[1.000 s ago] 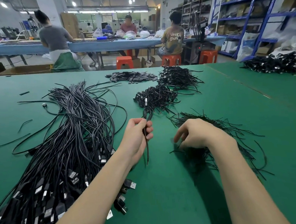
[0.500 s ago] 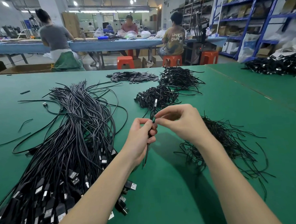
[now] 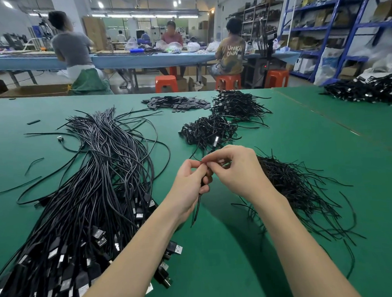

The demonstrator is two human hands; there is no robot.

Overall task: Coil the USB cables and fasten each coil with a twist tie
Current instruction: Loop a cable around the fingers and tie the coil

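My left hand (image 3: pixel 190 187) grips a coiled black USB cable (image 3: pixel 197 208) above the green table (image 3: pixel 220 261); the coil's lower loop hangs below my palm. My right hand (image 3: pixel 235 169) pinches a thin black twist tie (image 3: pixel 223 163) at the top of that coil, fingertips meeting those of my left hand. A large bundle of loose USB cables (image 3: pixel 85 201) lies to the left, plugs toward me. A heap of black twist ties (image 3: pixel 296 188) lies to the right under my right forearm. Piles of tied coils (image 3: pixel 209 130) sit just beyond my hands.
A second pile of coils (image 3: pixel 238 104) and a heap of flat black pieces (image 3: pixel 176 102) lie farther back. Another cable heap (image 3: pixel 366 89) sits on the adjoining table at far right. Several people work at a blue bench behind; orange stools (image 3: pixel 165 83) and blue shelving stand there.
My right hand left the twist tie heap, rose with a tie and came to the coil held in my left hand. The left hand lifted slightly.
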